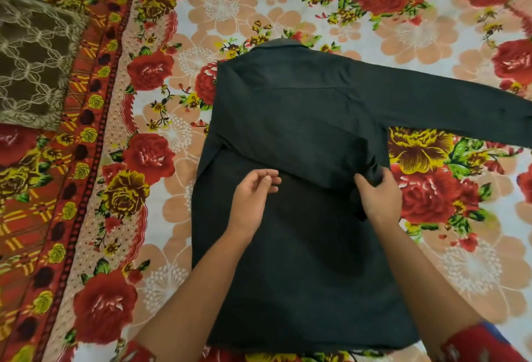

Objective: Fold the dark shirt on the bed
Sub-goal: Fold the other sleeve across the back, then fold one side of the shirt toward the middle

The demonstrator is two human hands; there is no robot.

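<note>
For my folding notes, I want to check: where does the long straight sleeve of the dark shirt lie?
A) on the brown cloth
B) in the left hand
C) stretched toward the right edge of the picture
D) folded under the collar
C: the sleeve of the dark shirt stretches flat across the bedsheet to the picture's right edge.

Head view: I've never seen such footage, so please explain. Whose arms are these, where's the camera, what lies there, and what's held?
No machine here: a person wears a camera on the head, looking down at their own hands. A shirt lies collar away from them on a flowered bedsheet, one sleeve folded across it, the other sleeve stretched out to the right. The right hand grips a bunch of fabric at the shirt's right edge. The left hand hovers above the shirt, fingers loosely curled, holding nothing. A brown cloth lies far left.
</note>
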